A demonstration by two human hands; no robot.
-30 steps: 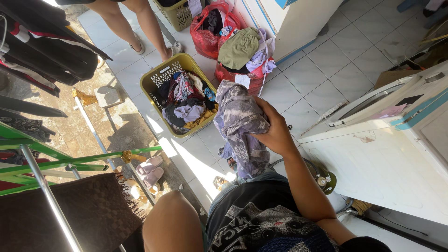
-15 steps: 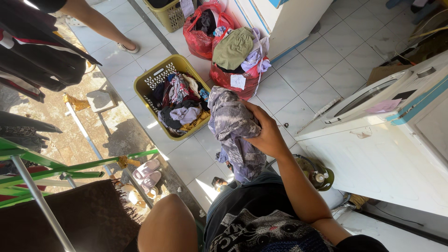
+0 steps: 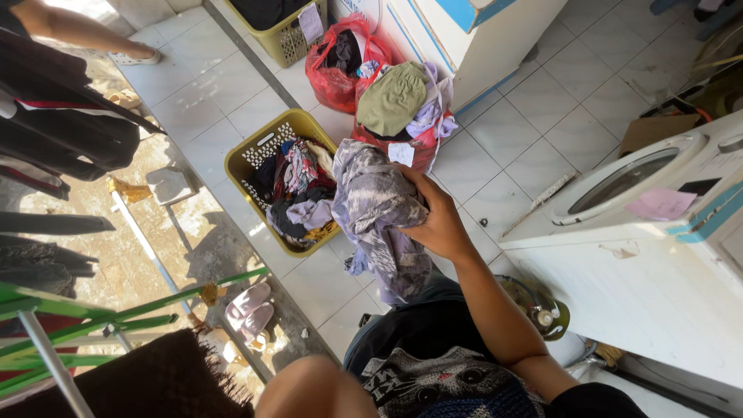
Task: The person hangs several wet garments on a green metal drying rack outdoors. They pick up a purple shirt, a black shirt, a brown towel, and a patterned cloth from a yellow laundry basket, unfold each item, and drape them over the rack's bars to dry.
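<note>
Grey patterned cloth (image 3: 379, 217) bunched in my right hand (image 3: 437, 220), fingers clenched on it, hanging above the tiled floor (image 3: 534, 116). Left hand out of view. Yellow laundry basket (image 3: 255, 159) just beside; red bag (image 3: 402, 139) behind; white washing machine (image 3: 658, 255) to one side.

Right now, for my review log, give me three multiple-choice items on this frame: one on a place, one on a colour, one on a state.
1. Where is the yellow laundry basket?
A. on the tiled floor
B. on the washing machine
C. on the green rack

2. What colour are the slippers?
A. black
B. pink
C. blue

3. How is the grey patterned garment?
A. folded flat
B. hung on a hanger
C. gripped, hanging loose

Answers: 1 A, it stands on white tiles. 2 B, the pair looks pale pink. 3 C, the right hand clutches its top and the rest dangles.
</note>
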